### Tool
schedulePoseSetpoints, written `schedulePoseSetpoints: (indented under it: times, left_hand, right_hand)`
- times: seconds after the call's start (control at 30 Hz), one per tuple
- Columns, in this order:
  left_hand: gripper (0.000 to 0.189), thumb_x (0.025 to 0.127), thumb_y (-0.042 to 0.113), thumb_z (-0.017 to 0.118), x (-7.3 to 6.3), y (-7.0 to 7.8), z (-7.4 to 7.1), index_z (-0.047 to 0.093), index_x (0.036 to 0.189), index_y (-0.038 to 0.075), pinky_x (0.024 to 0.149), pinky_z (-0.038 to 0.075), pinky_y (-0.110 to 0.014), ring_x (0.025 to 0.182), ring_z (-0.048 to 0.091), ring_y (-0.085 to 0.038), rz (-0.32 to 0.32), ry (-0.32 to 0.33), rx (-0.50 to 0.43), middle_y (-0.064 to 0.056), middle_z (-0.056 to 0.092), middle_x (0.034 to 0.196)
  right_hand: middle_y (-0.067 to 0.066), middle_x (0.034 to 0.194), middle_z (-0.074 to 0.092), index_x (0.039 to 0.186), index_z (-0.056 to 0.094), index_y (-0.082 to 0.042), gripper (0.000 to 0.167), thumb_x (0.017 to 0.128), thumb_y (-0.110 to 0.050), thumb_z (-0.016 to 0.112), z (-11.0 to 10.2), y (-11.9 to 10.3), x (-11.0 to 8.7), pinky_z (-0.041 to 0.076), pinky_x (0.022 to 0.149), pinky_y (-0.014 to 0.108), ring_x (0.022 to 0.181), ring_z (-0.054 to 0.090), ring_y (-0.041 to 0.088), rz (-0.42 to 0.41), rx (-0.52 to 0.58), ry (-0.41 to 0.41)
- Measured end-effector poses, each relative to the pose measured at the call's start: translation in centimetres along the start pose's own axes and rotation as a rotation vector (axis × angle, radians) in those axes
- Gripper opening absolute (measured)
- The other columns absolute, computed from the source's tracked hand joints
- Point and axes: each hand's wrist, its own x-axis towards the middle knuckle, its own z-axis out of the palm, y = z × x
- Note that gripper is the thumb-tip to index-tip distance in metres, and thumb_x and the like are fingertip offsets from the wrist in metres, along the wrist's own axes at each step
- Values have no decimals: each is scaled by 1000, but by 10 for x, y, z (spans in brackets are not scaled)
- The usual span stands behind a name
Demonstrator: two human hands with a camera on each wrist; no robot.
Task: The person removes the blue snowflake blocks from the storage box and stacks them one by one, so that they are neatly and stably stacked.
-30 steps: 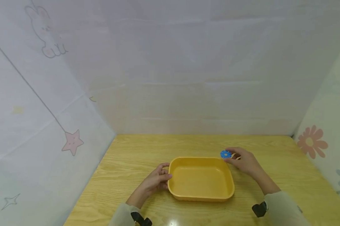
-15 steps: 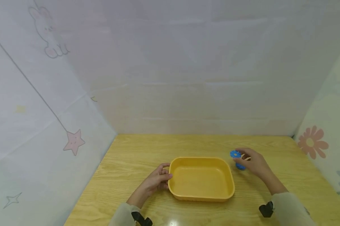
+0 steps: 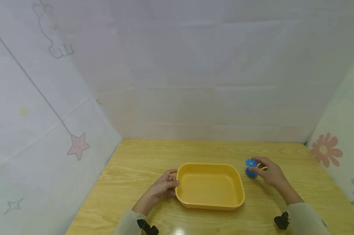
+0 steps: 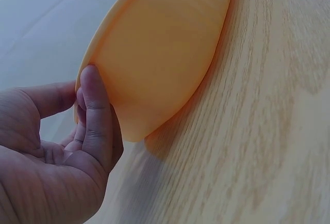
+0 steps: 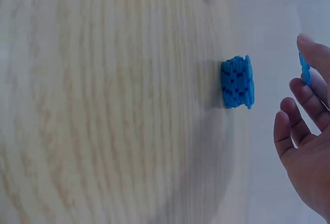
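Observation:
My left hand (image 3: 162, 186) grips the left rim of a yellow plastic tray (image 3: 210, 207), thumb on the rim and fingers against its outer side; the left wrist view shows the hand (image 4: 67, 146) pinching the tray's edge (image 4: 165, 48). Between the thumb and forefinger of my right hand (image 3: 269, 171) is a blue flower-shaped disc (image 3: 251, 163), held above a short stack of similar blue discs (image 3: 251, 173) on the table. In the right wrist view the stack (image 5: 237, 82) stands apart from the pinched disc (image 5: 304, 69), and the other fingers are spread.
The wooden table (image 3: 147, 150) bears the tray and the stack, which stands right of the tray. Pale printed cloth (image 3: 177, 98) rises behind the table and along both sides.
My right hand has moved right with the disc, from the tray's back right corner to over the stack, which has come into sight. My left hand and the tray have stayed put.

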Motion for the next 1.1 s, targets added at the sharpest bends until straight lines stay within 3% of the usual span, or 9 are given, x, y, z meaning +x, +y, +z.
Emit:
schedulePoseSetpoints:
  times: [0.37,0.63,1.1]
  left_hand:
    - [61,99,10,63,1,-1,0,31,151,5,60,57,-24,70,62,-11,-1,9,9,-2,59,95]
    - [61,100,10,63,2,-3,-1,31,151,5,60,57,-24,70,61,-11,11,8,19,-1,59,94]
    - [63,99,10,63,4,-6,-1,28,152,4,60,57,-22,69,62,-9,22,-18,5,1,58,93]
  right_hand:
    - [25,134,56,140,56,-1,58,97,-36,70,1,11,-9,57,80,51,106,60,39,-2,-10,7]
    - [25,134,56,139,57,-2,58,96,-38,70,3,15,-9,56,81,52,107,60,37,34,-6,-23]
    - [24,129,58,138,59,-2,56,95,-35,71,7,21,-6,55,83,54,106,60,38,25,-22,-43]
